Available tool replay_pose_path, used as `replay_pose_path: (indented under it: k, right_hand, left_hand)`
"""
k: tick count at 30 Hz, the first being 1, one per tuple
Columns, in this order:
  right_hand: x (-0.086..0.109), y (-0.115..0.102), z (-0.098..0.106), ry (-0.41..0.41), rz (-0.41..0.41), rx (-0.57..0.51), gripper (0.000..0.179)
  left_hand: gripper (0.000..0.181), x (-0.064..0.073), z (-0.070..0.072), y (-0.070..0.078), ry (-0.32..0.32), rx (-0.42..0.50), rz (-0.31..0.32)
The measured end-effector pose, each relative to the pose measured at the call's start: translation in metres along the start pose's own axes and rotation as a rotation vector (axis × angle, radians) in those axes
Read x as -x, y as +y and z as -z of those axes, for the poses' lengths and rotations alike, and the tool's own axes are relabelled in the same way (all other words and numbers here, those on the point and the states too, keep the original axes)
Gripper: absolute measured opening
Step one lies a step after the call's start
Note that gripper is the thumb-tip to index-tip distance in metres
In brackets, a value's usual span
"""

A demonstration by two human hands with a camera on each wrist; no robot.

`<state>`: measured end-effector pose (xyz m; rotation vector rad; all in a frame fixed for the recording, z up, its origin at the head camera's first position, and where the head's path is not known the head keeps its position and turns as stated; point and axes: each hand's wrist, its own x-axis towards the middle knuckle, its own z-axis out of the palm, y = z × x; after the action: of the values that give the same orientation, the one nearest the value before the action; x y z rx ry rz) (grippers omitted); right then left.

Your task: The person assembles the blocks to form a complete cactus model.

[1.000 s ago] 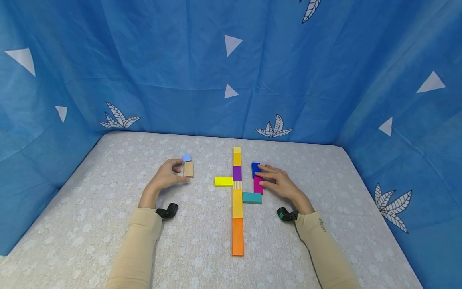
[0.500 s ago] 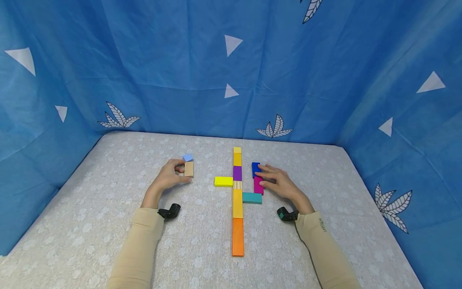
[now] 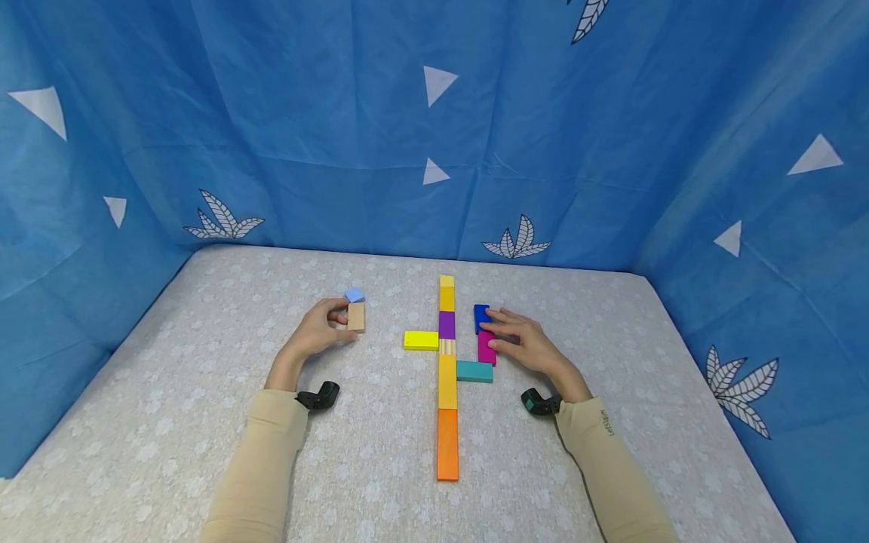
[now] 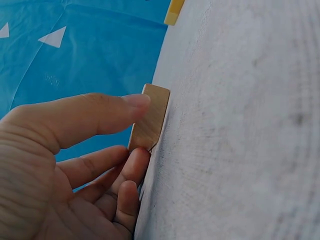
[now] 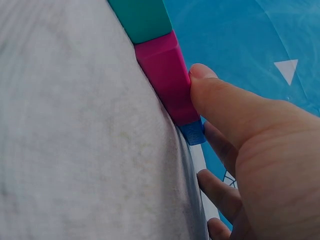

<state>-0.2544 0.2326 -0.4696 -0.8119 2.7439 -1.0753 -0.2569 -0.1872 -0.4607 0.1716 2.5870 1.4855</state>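
On the left, my left hand point(image 3: 315, 330) grips a plain wooden block point(image 3: 357, 318) between thumb and fingers. Its thumb lies against the block's near end, and the left wrist view shows the fingers curled at the other end. A small light blue block point(image 3: 354, 295) sits turned at an angle just beyond it. My right hand point(image 3: 531, 344) rests with relaxed fingers: the thumb touches a magenta block point(image 5: 167, 82), and the fingertips reach a dark blue block point(image 3: 480, 317). Those two stand end to end, with a teal block point(image 3: 474, 371) lying crosswise at the magenta one's near end.
Down the table's middle runs a line of blocks, including an orange block point(image 3: 447, 445), a yellow-orange block point(image 3: 446, 382) and a purple block point(image 3: 446, 325). A bright yellow block point(image 3: 421, 341) juts left from it. Behind the patterned tablecloth point(image 3: 380, 452) hangs a blue curtain point(image 3: 326, 113).
My left hand has shifted slightly right with the wooden block; the light blue block has turned and moved a little right. My right hand stays where it was.
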Motion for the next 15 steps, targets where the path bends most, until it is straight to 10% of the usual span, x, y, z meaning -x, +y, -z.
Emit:
replay_pose_path:
  k: [15]
  right_hand:
    - [-0.0007, 0.0003, -0.0002, -0.003, -0.006, -0.004, 0.039]
  left_hand:
    - [0.066, 0.0002, 0.0008, -0.0009, 0.006, 0.019, 0.013]
